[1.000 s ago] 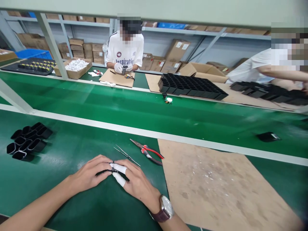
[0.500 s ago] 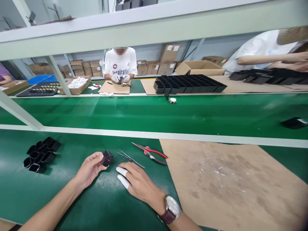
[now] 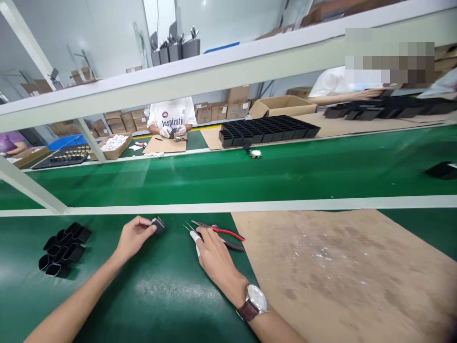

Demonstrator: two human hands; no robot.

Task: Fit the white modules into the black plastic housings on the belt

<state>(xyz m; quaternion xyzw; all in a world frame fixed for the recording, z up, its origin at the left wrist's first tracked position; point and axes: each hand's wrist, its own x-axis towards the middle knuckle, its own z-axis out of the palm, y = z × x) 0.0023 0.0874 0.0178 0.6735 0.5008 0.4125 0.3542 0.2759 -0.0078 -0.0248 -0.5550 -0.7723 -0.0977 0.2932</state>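
Pinching one small dark part (image 3: 159, 226) between thumb and fingers, the left hand (image 3: 134, 238) holds it just above or on the green bench (image 3: 150, 300); the contact cannot be made out. Two white finger covers (image 3: 194, 236) show on the right hand (image 3: 217, 257), which lies over one pair of tweezers (image 3: 187, 227) and partly hides one pair of pliers (image 3: 230, 232); whether its fingers grasp either tool, I cannot tell. One watch (image 3: 257, 298) circles the right wrist. About ten black sleeves (image 3: 66, 252) sit grouped left of the left hand, and one cardboard sheet (image 3: 332, 271) spreads right of the pliers. Across the green strip, one co-worker (image 3: 171, 116) in a white shirt has two gloved hands around a dark piece.
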